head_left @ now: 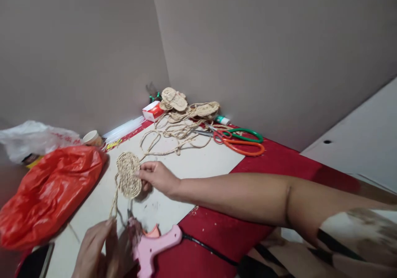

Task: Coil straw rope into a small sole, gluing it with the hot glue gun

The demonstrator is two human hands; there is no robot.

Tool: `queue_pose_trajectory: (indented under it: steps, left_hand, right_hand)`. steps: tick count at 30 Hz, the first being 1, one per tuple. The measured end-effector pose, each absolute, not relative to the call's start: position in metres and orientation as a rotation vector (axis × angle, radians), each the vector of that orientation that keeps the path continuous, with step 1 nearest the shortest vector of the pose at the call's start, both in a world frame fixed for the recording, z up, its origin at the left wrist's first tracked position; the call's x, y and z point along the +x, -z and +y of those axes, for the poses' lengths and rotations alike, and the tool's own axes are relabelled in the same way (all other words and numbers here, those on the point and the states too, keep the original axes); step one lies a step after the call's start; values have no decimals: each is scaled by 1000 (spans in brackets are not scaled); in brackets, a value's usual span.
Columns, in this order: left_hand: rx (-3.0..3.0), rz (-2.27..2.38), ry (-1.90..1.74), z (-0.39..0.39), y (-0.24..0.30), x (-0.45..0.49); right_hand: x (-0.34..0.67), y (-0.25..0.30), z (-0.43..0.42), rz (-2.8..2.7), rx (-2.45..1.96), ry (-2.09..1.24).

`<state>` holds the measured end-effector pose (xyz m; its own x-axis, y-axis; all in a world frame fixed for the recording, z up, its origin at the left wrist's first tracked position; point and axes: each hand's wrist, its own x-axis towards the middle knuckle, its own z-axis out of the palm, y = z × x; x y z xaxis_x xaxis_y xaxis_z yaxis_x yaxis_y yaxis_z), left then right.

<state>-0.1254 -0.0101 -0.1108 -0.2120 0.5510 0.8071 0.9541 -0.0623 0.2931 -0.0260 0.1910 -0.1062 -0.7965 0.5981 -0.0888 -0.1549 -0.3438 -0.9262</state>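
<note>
Clock centred on the coiled straw sole [128, 177], 12 = away from the wearer. Left hand [89, 245] at 7, fingertips pinching the cord tail [115, 199] off the sole's left edge. Sole is over the white sheet [211, 162]; lifted or touching, can't tell. Right hand [161, 179] at 3, thumb and fingers gripping the sole's right edge.

Handling guess: very light, dry, rough, so not slippery. Probably firm in plane, bendy across it. Weak spots likely the joins between coil rows. Take it by the rim, flat pinch, no hard tug on the tail.

Around it, left to right: whitish plastic bag [40, 135] at 10. Red plastic bag [58, 191] near 9, bulky, cuts room that side. Paper cup [91, 137] between 10 and 11. Translucent sticks [125, 128] at 12. Pink glue gun [149, 245] at 5, tip near the left hand, pointing toward the sole: main obstacle, hot or not unknown. Red-and-white box [153, 112] at 1, woven sandals [175, 99] past it. Loose cord tangle [179, 134] at 2, snag risk. Scissors [229, 141] between 2 and 3, pair count unclear, out of the way.
</note>
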Motion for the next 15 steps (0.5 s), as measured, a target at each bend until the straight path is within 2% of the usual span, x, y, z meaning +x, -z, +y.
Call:
queue_pose_trajectory:
  steps: [7, 11, 15]
  left_hand:
    - [-1567, -1678, 1345, -6, 93, -116]
    - [-1237, -1840, 1696, -3, 93, -122]
    - [-1179, -1888, 1855, 3, 87, -130]
  right_hand:
    - [-30, 111, 183, -1501, -446, -2140]
    - [-34, 109, 180, -1580, -403, -2068]
    - [-34, 106, 180, -1643, -428, -1917]
